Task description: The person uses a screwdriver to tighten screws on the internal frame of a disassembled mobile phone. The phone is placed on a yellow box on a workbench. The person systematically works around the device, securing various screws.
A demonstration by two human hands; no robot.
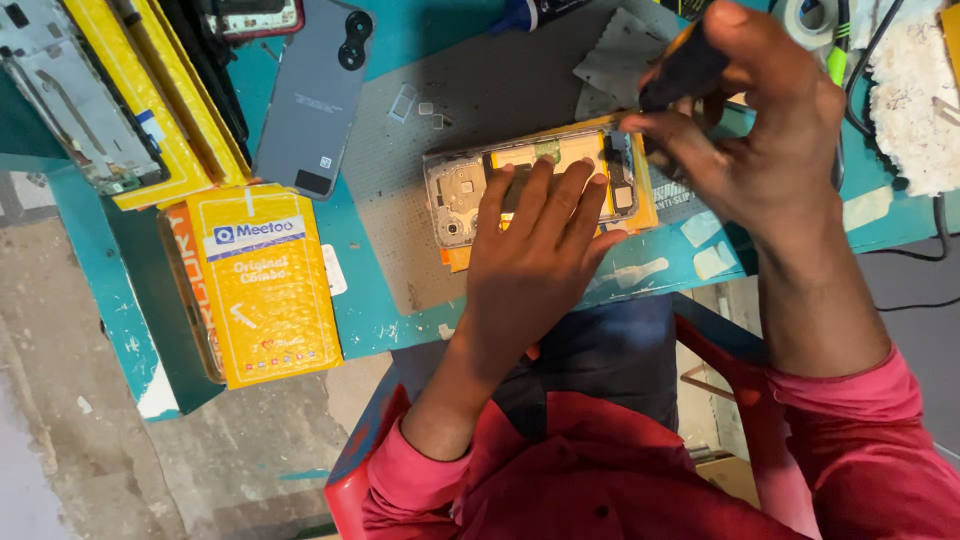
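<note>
An opened phone [462, 186] with its inner frame and parts showing lies on a grey work mat [500, 90], partly over a yellow padded packet. My left hand [530, 255] lies flat on the phone's middle, fingers spread, pressing it down. My right hand [760, 130] grips a black-handled screwdriver [690, 65] and holds its tip down at the phone's right end. The tip itself is hidden by my fingers.
A grey phone back cover [315, 95] lies at the upper left of the mat. Yellow padded packets [265, 285] sit at the left edge of the teal table [370, 310]. A phone frame [70, 95], a tape roll [810, 15] and white wadding [915, 100] lie around.
</note>
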